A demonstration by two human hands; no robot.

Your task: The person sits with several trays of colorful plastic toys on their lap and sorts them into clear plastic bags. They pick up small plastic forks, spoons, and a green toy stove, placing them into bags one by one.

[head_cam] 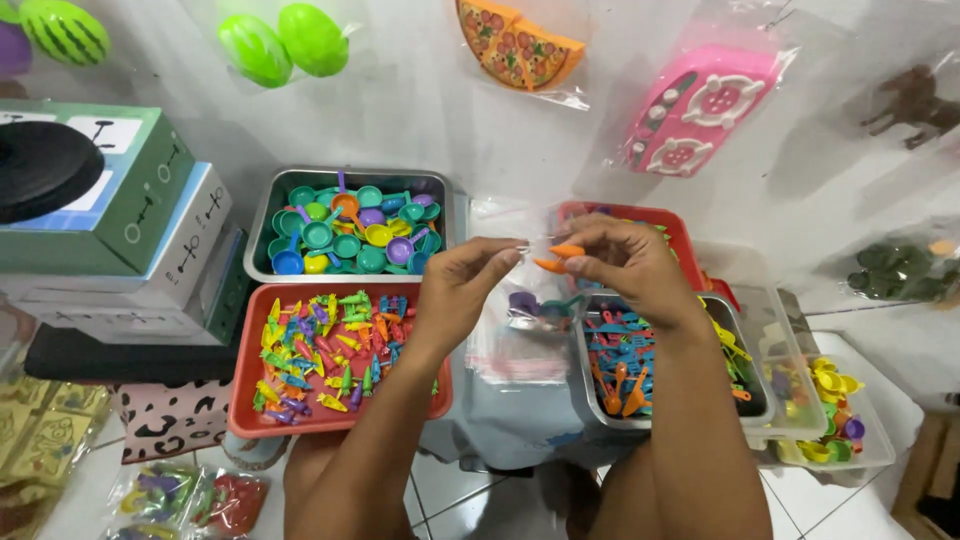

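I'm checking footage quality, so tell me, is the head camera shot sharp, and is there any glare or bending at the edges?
Head view: hands sharp, left hand and right hand pinching small orange pieces; soft even light, faint shadows; glare on the clear plastic bags; wide-angle bending at the edges, boxes leaning; corners slightly softer.

Bright, even light is falling from above, casting only soft shadows. Glare is showing on the clear plastic bags and the white wall. Wide-angle distortion is bending the frame edges. Corners are blurring slightly; the centre is staying sharp.
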